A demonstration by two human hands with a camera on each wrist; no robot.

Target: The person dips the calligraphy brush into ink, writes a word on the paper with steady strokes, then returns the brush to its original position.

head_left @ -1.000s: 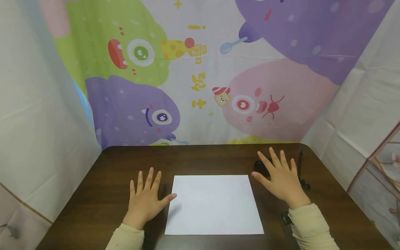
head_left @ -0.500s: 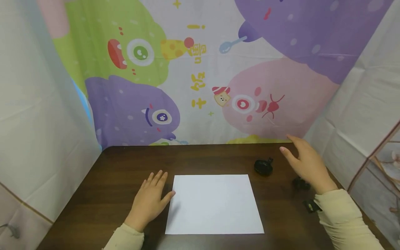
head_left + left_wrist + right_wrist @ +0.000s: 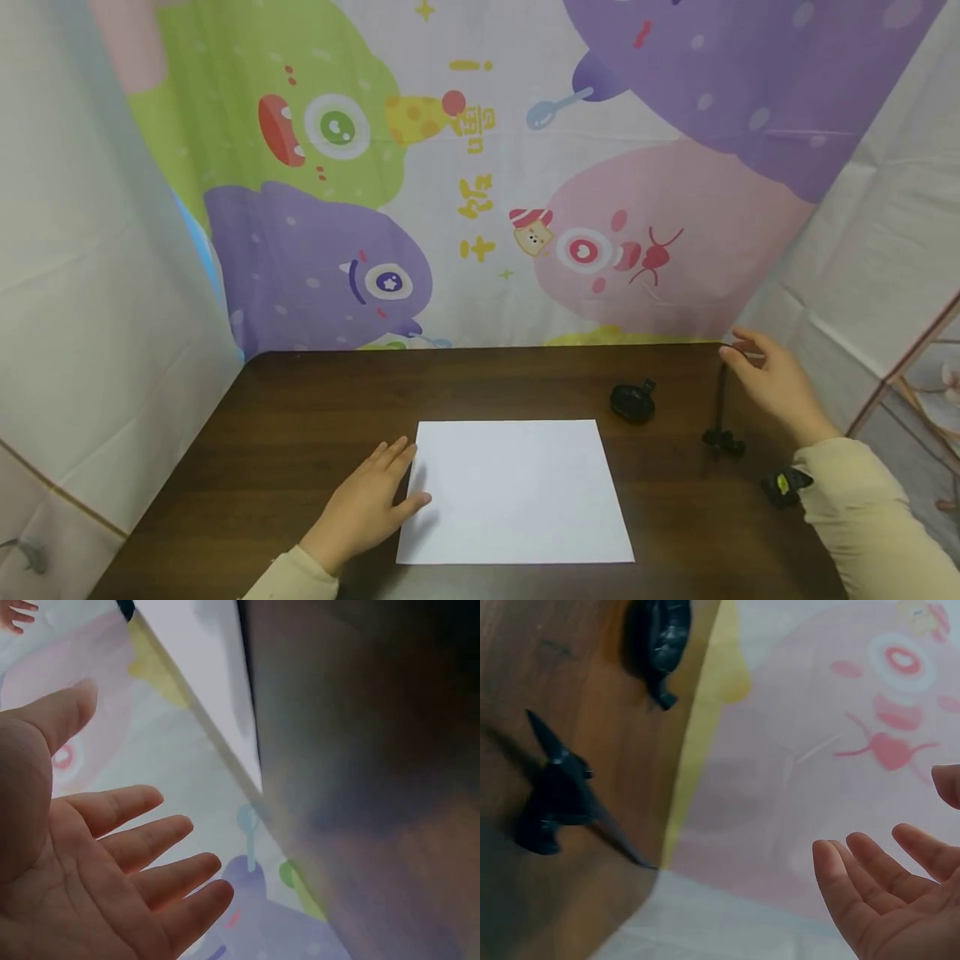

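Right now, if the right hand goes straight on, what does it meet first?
Most likely the cloth backdrop, at its pink monster print. The right hand seems aimed clear of the thin black rod in the right wrist view, though depth is hard to judge.

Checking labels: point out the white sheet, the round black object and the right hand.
White sheet (image 3: 517,492), head view: middle of its face.
Round black object (image 3: 632,403), head view: middle of its body.
Right hand (image 3: 782,387), head view: back of the hand.

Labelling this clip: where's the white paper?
In the head view, the white paper lies near the middle of the table, the left hand by its left edge.
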